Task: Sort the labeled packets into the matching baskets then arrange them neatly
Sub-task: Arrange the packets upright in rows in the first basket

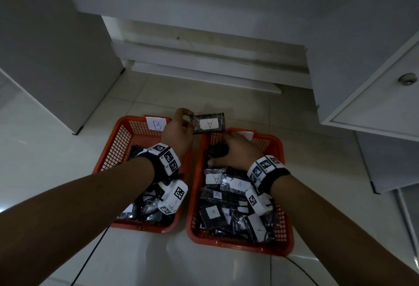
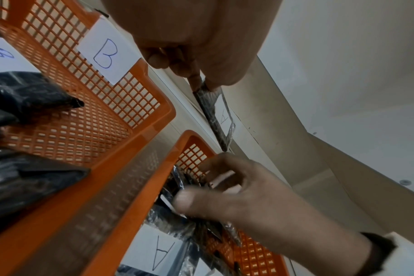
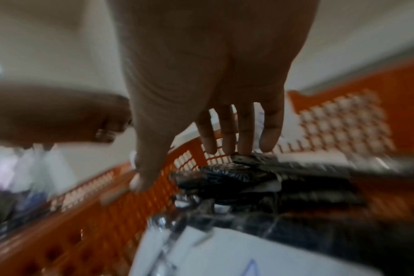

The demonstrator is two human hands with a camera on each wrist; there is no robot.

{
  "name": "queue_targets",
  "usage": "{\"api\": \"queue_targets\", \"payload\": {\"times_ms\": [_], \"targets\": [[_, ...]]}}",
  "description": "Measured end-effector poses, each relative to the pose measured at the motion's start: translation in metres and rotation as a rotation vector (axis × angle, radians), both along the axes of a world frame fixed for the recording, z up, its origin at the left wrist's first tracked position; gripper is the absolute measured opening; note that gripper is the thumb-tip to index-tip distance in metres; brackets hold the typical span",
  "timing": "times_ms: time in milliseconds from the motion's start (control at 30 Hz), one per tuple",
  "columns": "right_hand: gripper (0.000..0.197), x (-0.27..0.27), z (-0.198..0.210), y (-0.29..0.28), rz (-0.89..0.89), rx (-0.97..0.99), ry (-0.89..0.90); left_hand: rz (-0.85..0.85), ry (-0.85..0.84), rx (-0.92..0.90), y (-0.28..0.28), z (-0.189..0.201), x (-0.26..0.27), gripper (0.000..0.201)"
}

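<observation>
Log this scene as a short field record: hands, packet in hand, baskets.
left hand: pinches an A packet by its end, raised over the far rims of the baskets
right hand: open, fingers on packets in the right basket
left basket: orange, card marked B, holds dark packets
right basket: orange, packets marked A

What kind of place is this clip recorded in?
Probably an indoor room at home or in an office, worked at floor level: two orange baskets sit on pale glossy floor tiles, with white cabinets around, one with a round knob.
</observation>
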State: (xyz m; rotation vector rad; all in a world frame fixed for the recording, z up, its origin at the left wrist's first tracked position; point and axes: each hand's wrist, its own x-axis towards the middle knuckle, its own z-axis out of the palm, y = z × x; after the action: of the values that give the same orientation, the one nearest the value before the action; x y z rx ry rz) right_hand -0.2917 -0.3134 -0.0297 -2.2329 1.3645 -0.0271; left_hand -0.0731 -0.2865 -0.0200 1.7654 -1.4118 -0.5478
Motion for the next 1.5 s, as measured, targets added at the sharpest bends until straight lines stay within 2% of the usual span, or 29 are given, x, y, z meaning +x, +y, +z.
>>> {"api": "queue_targets", "payload": {"times_ms": [33,67,200,333,433,533,667,733,800,867,933,1033,1133,1300,1500], "targets": [[0.084,0.006,-0.002,0.002,0.056,-0.038,0.075,0.003,0.0,0.002,0.0,0.0,0.001,0.022],[0.083,0.01,-0.006,0.003,0.102,-0.078,0.128,0.005,0.001,0.004,0.001,0.0,0.003,0.022],[0.036,0.015,-0.004,0.001,0.111,-0.179,0.122,0.022,0.039,-0.003,0.004,0.002,0.013,0.02],[0.02,-0.014,0.01,0.002,-0.035,-0.269,-0.086,0.045,0.016,-0.023,0.002,0.001,0.02,0.023],[0.014,-0.035,0.023,0.018,-0.156,-0.106,-0.353,0.043,0.031,0.0,0.0,-0.001,0.017,0.022],[0.01,-0.044,0.02,0.038,-0.24,0.094,-0.46,0.034,0.047,0.01,-0.002,0.0,0.008,0.023],[0.022,-0.044,0.013,0.066,-0.327,0.36,-0.582,0.001,0.057,-0.021,-0.003,0.005,-0.007,0.021],[0.025,-0.043,0.01,0.077,-0.245,0.396,-0.437,-0.02,0.062,-0.012,-0.004,0.006,-0.011,0.02],[0.021,-0.046,0.003,0.082,-0.141,0.287,-0.237,-0.033,0.056,-0.008,-0.005,0.007,-0.013,0.021],[0.014,-0.053,-0.003,0.076,-0.109,0.132,-0.162,-0.027,0.057,-0.012,-0.003,0.008,-0.013,0.021],[0.018,-0.065,-0.008,0.063,-0.088,-0.028,-0.053,-0.016,0.062,-0.005,-0.002,0.008,-0.01,0.021],[0.028,-0.085,-0.01,0.041,-0.096,-0.026,0.128,-0.011,0.072,0.01,-0.001,0.007,-0.005,0.021],[0.03,-0.097,-0.015,0.031,-0.055,0.036,0.145,-0.01,0.055,0.019,0.002,0.007,0.0,0.022],[0.019,-0.094,-0.018,0.014,-0.059,-0.037,0.208,0.005,0.021,-0.01,0.005,0.004,0.005,0.021],[0.019,-0.08,-0.016,-0.003,-0.037,0.094,0.238,-0.016,0.019,-0.015,0.008,0.004,0.001,0.022]]}}
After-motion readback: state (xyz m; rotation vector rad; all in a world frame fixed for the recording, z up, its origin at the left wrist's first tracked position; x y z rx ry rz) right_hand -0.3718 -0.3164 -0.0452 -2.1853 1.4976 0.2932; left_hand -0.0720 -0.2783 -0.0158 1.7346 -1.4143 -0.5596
